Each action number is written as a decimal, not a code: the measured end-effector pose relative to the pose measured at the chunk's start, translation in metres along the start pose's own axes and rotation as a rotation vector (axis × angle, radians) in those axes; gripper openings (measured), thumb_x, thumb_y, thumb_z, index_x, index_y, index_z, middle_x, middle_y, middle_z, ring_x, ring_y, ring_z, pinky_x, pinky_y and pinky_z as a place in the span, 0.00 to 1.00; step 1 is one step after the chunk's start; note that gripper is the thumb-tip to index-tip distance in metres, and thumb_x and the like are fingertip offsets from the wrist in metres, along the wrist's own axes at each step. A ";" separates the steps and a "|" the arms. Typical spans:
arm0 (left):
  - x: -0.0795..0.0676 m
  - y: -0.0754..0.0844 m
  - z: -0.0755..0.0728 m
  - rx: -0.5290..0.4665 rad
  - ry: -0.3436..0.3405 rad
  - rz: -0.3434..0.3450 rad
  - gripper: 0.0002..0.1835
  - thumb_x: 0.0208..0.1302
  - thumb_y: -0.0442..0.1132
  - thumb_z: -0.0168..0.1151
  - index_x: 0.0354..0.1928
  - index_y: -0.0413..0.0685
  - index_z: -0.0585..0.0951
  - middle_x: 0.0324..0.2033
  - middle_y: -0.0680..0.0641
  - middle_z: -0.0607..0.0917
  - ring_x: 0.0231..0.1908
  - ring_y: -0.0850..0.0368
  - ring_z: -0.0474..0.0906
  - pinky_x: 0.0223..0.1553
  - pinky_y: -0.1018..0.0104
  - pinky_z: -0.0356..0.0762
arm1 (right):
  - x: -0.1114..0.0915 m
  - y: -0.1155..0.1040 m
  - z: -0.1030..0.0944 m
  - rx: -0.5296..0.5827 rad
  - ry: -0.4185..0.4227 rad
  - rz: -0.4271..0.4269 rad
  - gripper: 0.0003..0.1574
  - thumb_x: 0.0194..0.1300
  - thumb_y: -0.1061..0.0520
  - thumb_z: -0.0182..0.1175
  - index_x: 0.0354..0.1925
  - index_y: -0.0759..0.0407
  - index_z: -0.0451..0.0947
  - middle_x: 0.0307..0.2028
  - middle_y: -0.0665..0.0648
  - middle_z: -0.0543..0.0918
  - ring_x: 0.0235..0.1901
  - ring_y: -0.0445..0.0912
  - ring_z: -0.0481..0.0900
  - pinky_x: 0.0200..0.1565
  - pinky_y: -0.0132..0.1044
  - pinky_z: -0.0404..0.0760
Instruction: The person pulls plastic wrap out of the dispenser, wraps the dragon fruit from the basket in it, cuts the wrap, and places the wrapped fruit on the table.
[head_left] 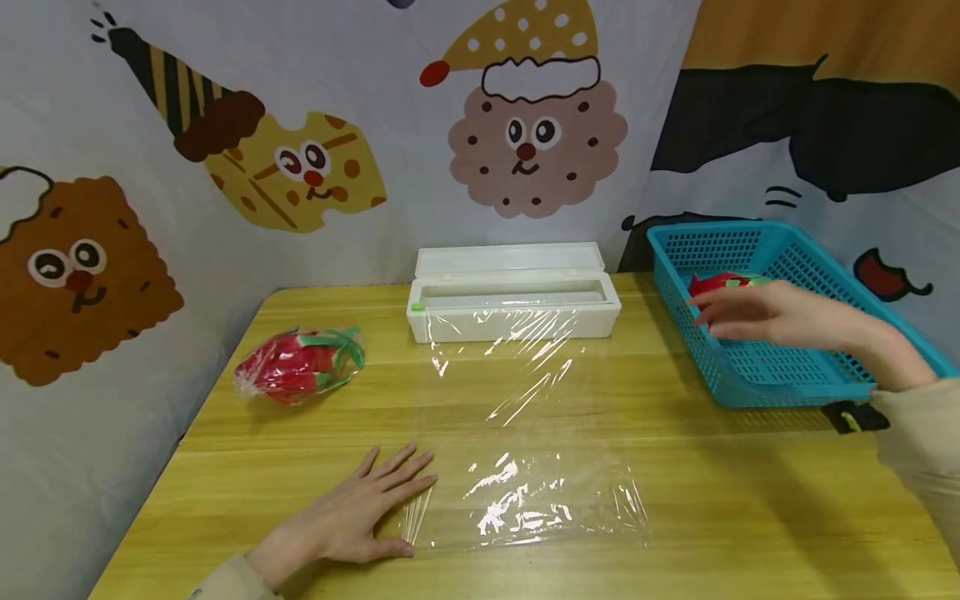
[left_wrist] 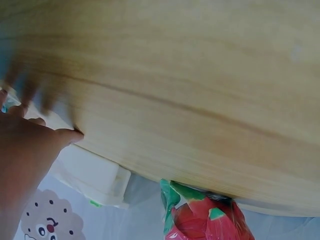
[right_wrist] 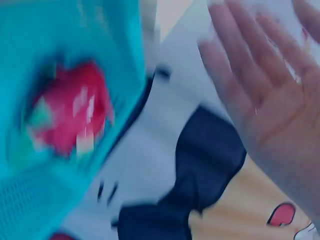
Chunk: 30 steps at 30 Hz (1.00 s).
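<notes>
A sheet of clear plastic wrap (head_left: 517, 433) runs from a white cling film dispenser (head_left: 514, 323), its lid raised, toward the front of the table. With spread fingers, my left hand (head_left: 352, 508) rests at the sheet's near left corner. Above the blue basket (head_left: 787, 398) hovers my right hand (head_left: 787, 317), its fingers extended and loosely bent. Behind it in the basket lies a red dragon fruit (head_left: 723, 282), partly hidden by the hand and blurred in the right wrist view. A second dragon fruit (head_left: 288, 367), wrapped in film, lies at the table's left.
The wooden table (head_left: 225, 483) meets a cloth backdrop (head_left: 322, 250) printed with cartoon biscuits and cheese. A small black and yellow item (head_left: 855, 417) shows beside the right sleeve, near the basket's front corner.
</notes>
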<state>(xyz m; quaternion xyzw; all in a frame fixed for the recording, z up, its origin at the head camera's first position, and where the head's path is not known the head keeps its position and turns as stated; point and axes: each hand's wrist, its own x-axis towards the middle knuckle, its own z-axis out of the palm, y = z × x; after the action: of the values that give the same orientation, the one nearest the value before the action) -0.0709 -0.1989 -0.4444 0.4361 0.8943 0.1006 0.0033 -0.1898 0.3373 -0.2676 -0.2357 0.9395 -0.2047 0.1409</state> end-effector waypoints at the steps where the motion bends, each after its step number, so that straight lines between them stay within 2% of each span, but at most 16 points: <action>1: 0.000 0.000 0.000 -0.007 -0.002 -0.004 0.43 0.59 0.70 0.51 0.71 0.54 0.62 0.72 0.46 0.60 0.71 0.41 0.56 0.71 0.65 0.14 | 0.006 0.006 -0.010 -0.062 0.052 0.052 0.31 0.68 0.50 0.57 0.65 0.58 0.66 0.52 0.61 0.81 0.44 0.42 0.82 0.40 0.35 0.83; 3: 0.000 -0.001 0.001 -0.013 -0.004 -0.007 0.43 0.59 0.70 0.51 0.71 0.55 0.61 0.73 0.46 0.59 0.71 0.41 0.56 0.72 0.64 0.15 | 0.019 0.021 -0.028 -0.181 0.109 0.142 0.37 0.66 0.45 0.59 0.66 0.61 0.63 0.53 0.67 0.79 0.46 0.54 0.80 0.43 0.46 0.83; 5: 0.000 -0.002 0.001 -0.014 0.000 -0.004 0.43 0.59 0.70 0.51 0.71 0.54 0.62 0.72 0.46 0.59 0.71 0.41 0.56 0.72 0.66 0.14 | 0.032 0.041 -0.038 -0.246 0.105 0.230 0.46 0.63 0.41 0.61 0.68 0.64 0.58 0.57 0.73 0.73 0.51 0.64 0.73 0.47 0.59 0.78; 7: 0.000 -0.002 0.001 -0.021 -0.001 -0.001 0.43 0.59 0.69 0.52 0.71 0.54 0.61 0.73 0.46 0.59 0.71 0.41 0.56 0.69 0.69 0.08 | 0.042 0.061 -0.042 -0.272 0.069 0.293 0.55 0.59 0.37 0.62 0.69 0.66 0.52 0.61 0.79 0.63 0.57 0.72 0.62 0.51 0.70 0.69; 10: 0.001 -0.003 0.001 -0.010 0.003 0.008 0.43 0.59 0.70 0.51 0.71 0.53 0.62 0.72 0.46 0.59 0.71 0.41 0.56 0.69 0.70 0.07 | 0.049 0.087 -0.036 -0.264 0.021 0.346 0.64 0.54 0.36 0.66 0.71 0.67 0.45 0.62 0.83 0.52 0.59 0.78 0.49 0.54 0.77 0.59; 13: 0.002 -0.004 0.002 -0.006 0.001 0.009 0.43 0.59 0.70 0.51 0.71 0.53 0.62 0.72 0.46 0.60 0.71 0.41 0.56 0.69 0.69 0.07 | 0.052 0.105 -0.024 -0.253 -0.005 0.365 0.70 0.49 0.37 0.70 0.71 0.66 0.41 0.63 0.84 0.45 0.59 0.81 0.43 0.55 0.78 0.51; 16: 0.001 -0.004 0.001 -0.011 -0.001 0.007 0.43 0.59 0.70 0.51 0.71 0.53 0.62 0.72 0.46 0.60 0.71 0.41 0.56 0.69 0.69 0.07 | 0.056 0.112 -0.015 -0.240 -0.023 0.382 0.74 0.45 0.37 0.72 0.72 0.64 0.39 0.65 0.84 0.41 0.60 0.82 0.40 0.54 0.79 0.50; 20: 0.001 -0.004 0.000 -0.018 -0.004 0.004 0.43 0.59 0.70 0.52 0.71 0.53 0.62 0.72 0.46 0.60 0.71 0.41 0.57 0.68 0.70 0.07 | 0.062 0.112 -0.010 -0.215 -0.036 0.420 0.77 0.43 0.37 0.74 0.74 0.57 0.36 0.67 0.81 0.37 0.58 0.83 0.45 0.50 0.79 0.60; 23: 0.000 -0.003 0.000 -0.033 -0.013 -0.008 0.43 0.59 0.70 0.52 0.71 0.54 0.62 0.73 0.46 0.59 0.71 0.42 0.56 0.69 0.69 0.08 | 0.065 0.109 -0.007 -0.218 -0.046 0.421 0.74 0.43 0.41 0.75 0.74 0.56 0.39 0.68 0.79 0.39 0.56 0.81 0.50 0.46 0.74 0.69; 25: 0.000 -0.002 -0.001 -0.042 -0.018 -0.017 0.43 0.58 0.70 0.52 0.71 0.55 0.62 0.73 0.47 0.59 0.71 0.42 0.55 0.73 0.61 0.15 | 0.067 0.108 -0.004 -0.222 -0.048 0.429 0.71 0.43 0.46 0.76 0.73 0.56 0.43 0.68 0.78 0.42 0.54 0.79 0.52 0.43 0.69 0.74; 27: 0.000 -0.002 -0.001 -0.042 -0.015 -0.020 0.43 0.58 0.70 0.52 0.71 0.55 0.62 0.73 0.47 0.59 0.71 0.42 0.56 0.74 0.49 0.28 | 0.069 0.108 -0.003 -0.225 -0.040 0.444 0.67 0.42 0.51 0.77 0.71 0.57 0.48 0.67 0.77 0.47 0.53 0.77 0.54 0.39 0.65 0.78; 30: 0.000 -0.001 -0.001 -0.051 -0.012 -0.025 0.43 0.59 0.70 0.52 0.71 0.56 0.62 0.73 0.48 0.59 0.71 0.42 0.55 0.74 0.46 0.31 | 0.071 0.111 -0.002 -0.228 -0.025 0.459 0.62 0.40 0.55 0.77 0.68 0.58 0.53 0.63 0.75 0.53 0.50 0.74 0.55 0.33 0.59 0.80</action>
<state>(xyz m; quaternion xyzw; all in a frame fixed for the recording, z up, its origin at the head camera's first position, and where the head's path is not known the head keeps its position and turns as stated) -0.0716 -0.2000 -0.4438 0.4253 0.8968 0.1205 0.0209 -0.2934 0.3917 -0.3280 -0.0331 0.9836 -0.0573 0.1676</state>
